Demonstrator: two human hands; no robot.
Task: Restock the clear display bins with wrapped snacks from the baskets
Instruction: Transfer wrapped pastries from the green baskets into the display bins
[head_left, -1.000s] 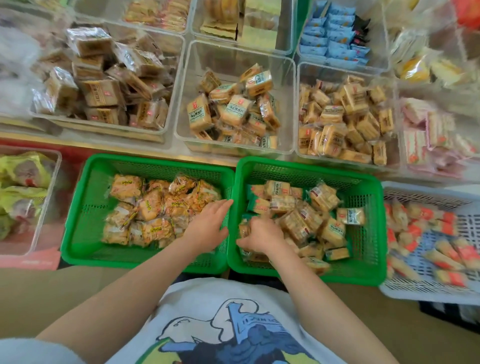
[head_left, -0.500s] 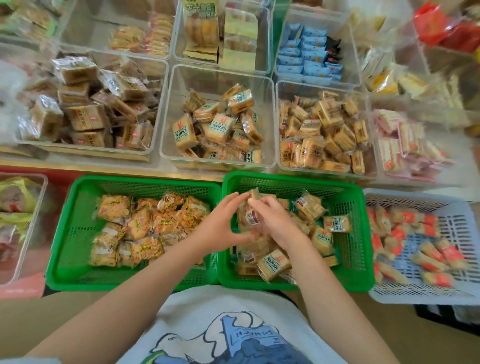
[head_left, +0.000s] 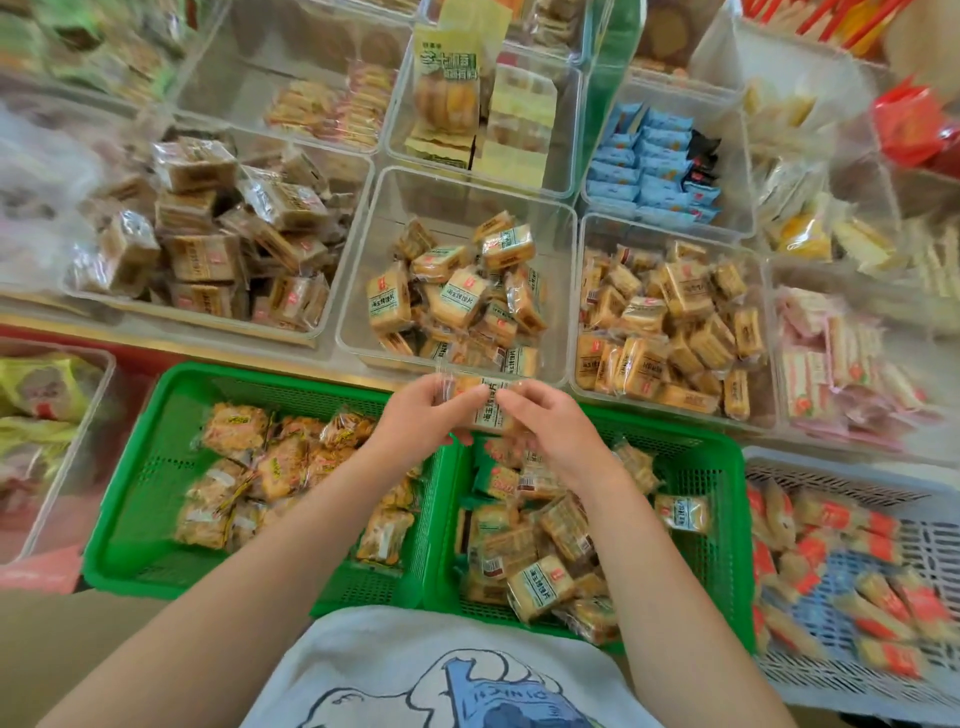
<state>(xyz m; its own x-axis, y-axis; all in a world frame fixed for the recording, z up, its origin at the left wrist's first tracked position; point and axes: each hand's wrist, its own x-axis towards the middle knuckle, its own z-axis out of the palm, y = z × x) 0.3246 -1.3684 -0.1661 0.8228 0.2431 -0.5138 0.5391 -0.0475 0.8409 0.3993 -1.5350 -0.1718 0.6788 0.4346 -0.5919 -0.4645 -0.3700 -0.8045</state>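
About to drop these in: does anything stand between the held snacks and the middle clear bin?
Nothing visible does. Both hands, left hand and right hand, hold the wrapped snacks at the middle clear bin's open near rim.

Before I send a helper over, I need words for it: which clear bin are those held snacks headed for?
Probably this one: start at the two green baskets side by side; both hands, left hand and right hand, hold wrapped snacks above their shared wall. The clear bin straight beyond is half full of matching green-labelled packs, unlike its fuller neighbours.
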